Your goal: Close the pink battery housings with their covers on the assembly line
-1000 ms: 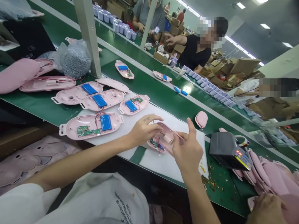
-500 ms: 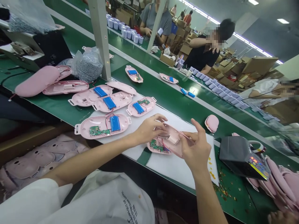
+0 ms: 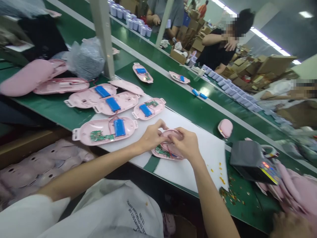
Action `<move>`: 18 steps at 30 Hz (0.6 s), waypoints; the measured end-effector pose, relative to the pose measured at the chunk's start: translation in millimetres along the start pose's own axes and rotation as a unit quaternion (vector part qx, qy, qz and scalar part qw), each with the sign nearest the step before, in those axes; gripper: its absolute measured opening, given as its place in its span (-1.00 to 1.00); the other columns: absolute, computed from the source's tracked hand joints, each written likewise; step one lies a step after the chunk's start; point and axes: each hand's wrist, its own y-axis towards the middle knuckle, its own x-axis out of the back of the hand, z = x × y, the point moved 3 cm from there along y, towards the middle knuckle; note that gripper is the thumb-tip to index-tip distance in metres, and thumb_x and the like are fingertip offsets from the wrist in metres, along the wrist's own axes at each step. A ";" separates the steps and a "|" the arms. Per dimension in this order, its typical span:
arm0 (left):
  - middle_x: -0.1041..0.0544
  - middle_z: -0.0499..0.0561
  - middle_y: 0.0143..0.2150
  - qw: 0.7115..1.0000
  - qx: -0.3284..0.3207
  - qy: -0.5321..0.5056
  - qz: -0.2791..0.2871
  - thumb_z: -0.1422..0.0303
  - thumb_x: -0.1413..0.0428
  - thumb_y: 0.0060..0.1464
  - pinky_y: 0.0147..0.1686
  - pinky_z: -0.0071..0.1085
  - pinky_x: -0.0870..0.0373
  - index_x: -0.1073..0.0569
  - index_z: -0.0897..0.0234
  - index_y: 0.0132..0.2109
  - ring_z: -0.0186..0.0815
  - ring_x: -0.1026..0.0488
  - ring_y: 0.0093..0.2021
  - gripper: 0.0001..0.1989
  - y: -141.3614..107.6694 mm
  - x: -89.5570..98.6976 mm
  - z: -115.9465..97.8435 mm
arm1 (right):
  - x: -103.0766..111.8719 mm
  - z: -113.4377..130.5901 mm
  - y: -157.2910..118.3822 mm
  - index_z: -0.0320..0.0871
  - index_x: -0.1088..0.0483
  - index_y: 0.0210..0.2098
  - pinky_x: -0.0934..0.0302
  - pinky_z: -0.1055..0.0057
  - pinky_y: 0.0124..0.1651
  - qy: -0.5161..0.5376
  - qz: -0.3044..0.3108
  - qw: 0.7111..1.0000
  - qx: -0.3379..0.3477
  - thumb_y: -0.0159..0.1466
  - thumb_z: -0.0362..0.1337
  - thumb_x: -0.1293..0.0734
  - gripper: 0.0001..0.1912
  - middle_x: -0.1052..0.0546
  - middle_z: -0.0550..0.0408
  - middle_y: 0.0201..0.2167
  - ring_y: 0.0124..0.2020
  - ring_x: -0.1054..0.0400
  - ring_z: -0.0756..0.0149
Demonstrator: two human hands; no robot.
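Between my two hands a pink plastic shell cover (image 3: 172, 133) is tilted over a matching pink shell half (image 3: 176, 157). A green circuit board (image 3: 161, 152) and red wires show in that lower half, which lies on a white sheet (image 3: 190, 175). My left hand (image 3: 151, 136) is closed on the cover's left end, fingers curled. On the other end, my right hand (image 3: 187, 143) grips with its thumb on top. Left of my hands lies an open pink shell (image 3: 84, 132) with a blue battery (image 3: 119, 127) and another circuit board.
More open pink shells (image 3: 121, 103) with blue batteries lie behind. A grey box with a lit display (image 3: 250, 162) stands at right, by stacked pink shells (image 3: 297, 188). Another person's hand (image 3: 292, 224) is at the lower right. A metal post (image 3: 101, 36) rises at left.
My right hand has moved left and its raised index finger has come down onto the cover. The cover has swung from upright on the right to over the lower shell.
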 end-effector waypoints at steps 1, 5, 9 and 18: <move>-0.55 -0.01 -0.22 1.000 0.007 -0.007 -0.005 0.22 -0.39 -0.23 -0.53 -0.51 -0.40 -0.34 0.25 -0.22 -0.37 -0.49 -0.48 -0.52 0.5 1.1 -1.0 | -1.0 1.6 2.5 -0.10 -0.51 -0.29 -0.28 0.38 -0.23 0.011 0.011 1.000 0.008 0.15 -0.26 -0.34 -0.85 -0.57 0.14 -0.36 -0.33 -0.45 0.25; -0.58 0.04 -0.35 0.995 0.057 -0.007 0.086 0.05 -0.34 -0.17 -0.46 -0.45 -0.45 -0.44 0.29 -0.25 -0.21 -0.54 -0.37 -0.54 7.0 -0.6 -3.8 | -3.6 4.3 8.4 -0.12 -0.50 -0.19 -0.30 0.44 -0.07 0.049 0.018 0.998 0.034 0.13 -0.35 -0.37 -0.77 -0.58 0.16 -0.22 -0.19 -0.47 0.29; -0.59 -0.03 -0.44 0.986 0.083 0.061 0.130 -0.06 -0.33 -0.24 -0.48 -0.42 -0.44 -0.49 0.24 -0.27 -0.18 -0.53 -0.42 -0.48 11.2 -3.4 -12.7 | 6.9 -8.2 -8.8 -0.09 -0.47 -0.11 -0.31 0.38 0.04 0.067 -0.033 0.996 0.050 0.15 -0.31 -0.41 -0.71 -0.56 0.15 -0.17 -0.12 -0.45 0.27; -0.40 -0.25 -0.71 0.966 0.009 0.235 0.111 0.04 -0.16 0.02 -0.85 -0.43 -0.05 -0.47 -0.04 -0.31 -0.29 -0.28 -0.78 -0.82 18.9 11.5 10.0 | 123.6 -242.8 -161.7 -0.06 -0.18 -0.41 -0.43 0.19 -0.34 0.265 -0.474 0.781 -0.308 0.29 0.19 -0.07 -0.54 -0.38 0.04 -0.49 -0.37 -0.43 0.17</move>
